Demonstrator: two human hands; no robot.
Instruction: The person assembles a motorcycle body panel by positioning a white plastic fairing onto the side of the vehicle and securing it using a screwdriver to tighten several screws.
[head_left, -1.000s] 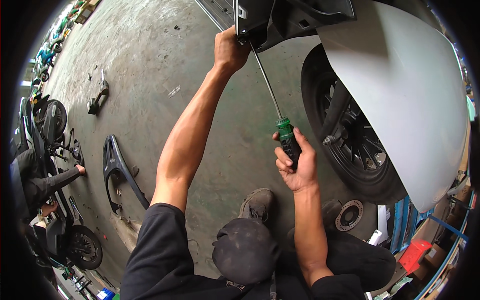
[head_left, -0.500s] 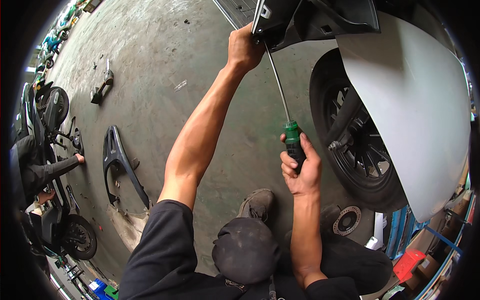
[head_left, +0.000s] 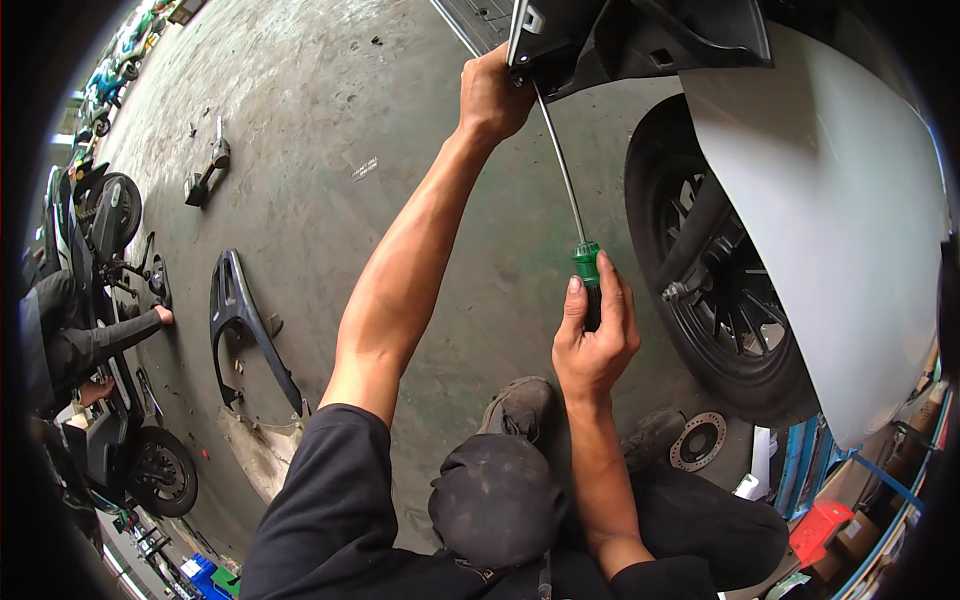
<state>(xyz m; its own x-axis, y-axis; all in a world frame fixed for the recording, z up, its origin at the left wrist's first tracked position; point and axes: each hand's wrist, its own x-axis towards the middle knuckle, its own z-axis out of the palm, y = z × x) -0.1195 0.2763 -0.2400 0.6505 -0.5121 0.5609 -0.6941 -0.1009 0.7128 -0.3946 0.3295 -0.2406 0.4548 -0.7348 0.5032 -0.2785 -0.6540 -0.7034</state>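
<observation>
My right hand (head_left: 596, 340) is closed around the green and black handle of a long screwdriver (head_left: 586, 262). Its thumb lies along the left side of the handle, with the fingers on the right. The thin metal shaft slants up to the lower edge of a black plastic panel (head_left: 640, 50), where its tip is hidden. At that same edge, my left hand (head_left: 496, 98) is closed against the panel's left corner, beside the shaft's upper end; its fingertips are out of sight behind the panel.
Right of the panel stand a black-tyred wheel (head_left: 690, 300) and a large pale fender (head_left: 830, 220). A brake disc (head_left: 697, 441) lies near my knee. On the floor at left are a black frame-shaped part (head_left: 250, 330) and a power tool (head_left: 210, 165). Another person's arm (head_left: 125, 330) reaches over a motorcycle (head_left: 150, 470).
My right hand has rolled around the screwdriver handle: the thumb has gone from the right side to the left, the fingers to the right. My left hand stays at the panel.
</observation>
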